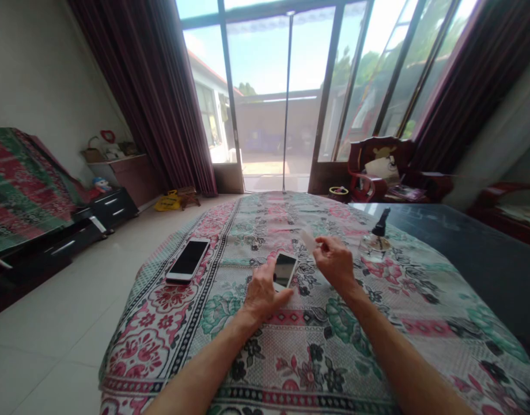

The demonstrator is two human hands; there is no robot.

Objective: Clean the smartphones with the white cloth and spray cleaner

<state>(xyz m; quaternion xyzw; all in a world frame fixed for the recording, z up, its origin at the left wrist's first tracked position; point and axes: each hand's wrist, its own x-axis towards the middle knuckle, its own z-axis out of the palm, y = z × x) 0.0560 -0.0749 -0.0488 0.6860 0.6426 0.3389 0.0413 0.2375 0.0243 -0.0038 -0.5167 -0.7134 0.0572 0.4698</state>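
In the head view a white smartphone (286, 270) with a dark, reflecting screen lies face up on the flowered tablecloth (308, 369). My left hand (264, 291) grips it along its left and near edges, fingers on one side and thumb at the bottom. Just right of that phone, my right hand (334, 259) is raised a little, thumb and fingertips pinching a thin, whitish translucent sheet (308, 240). The sheet looks blurred, so its material is unclear. Further left rests a larger white phone (189, 259) with a black screen, touched by neither hand.
A clear glass bottle with a black spray top (379, 239) stands on the cloth to the right. Beyond it extends a dark tabletop (476, 259). Past the table are a red wooden armchair (377, 173), glass doors (282, 104) and purple curtains (139, 86). A low black cabinet (66, 248) stands left.
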